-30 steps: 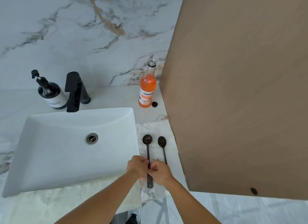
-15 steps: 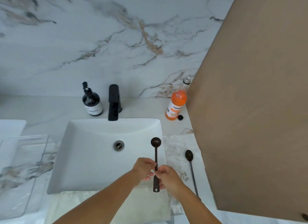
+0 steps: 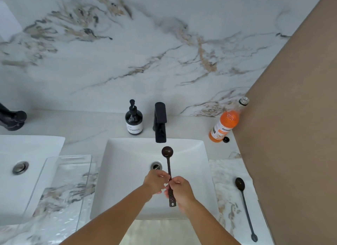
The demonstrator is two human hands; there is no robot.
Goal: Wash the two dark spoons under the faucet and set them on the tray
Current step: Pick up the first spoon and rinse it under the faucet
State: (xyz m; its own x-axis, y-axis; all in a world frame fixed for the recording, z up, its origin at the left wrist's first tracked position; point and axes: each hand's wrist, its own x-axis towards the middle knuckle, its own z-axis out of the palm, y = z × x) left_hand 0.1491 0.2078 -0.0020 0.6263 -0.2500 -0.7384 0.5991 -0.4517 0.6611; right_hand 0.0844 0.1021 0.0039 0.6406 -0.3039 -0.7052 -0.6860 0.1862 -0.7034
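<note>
Both hands grip one spoon (image 3: 169, 169) by its handle over the sink (image 3: 127, 181): the left hand (image 3: 156, 182) pinches it mid-shaft, the right hand (image 3: 179, 190) clenches it lower down. The bowl sits just below the faucet (image 3: 160, 121) spout, yet no water shows (the tap looks off), so washing seems about to begin; next, one hand likely must free itself to open the tap. The second spoon (image 3: 244, 206) lies on the counter at right, near the brown panel (image 3: 291, 135). The tray (image 3: 52, 172) waits left of the sink, with open room between

Orange bottle (image 3: 224, 124) label — "SUNQUICK", partly readable.
</note>
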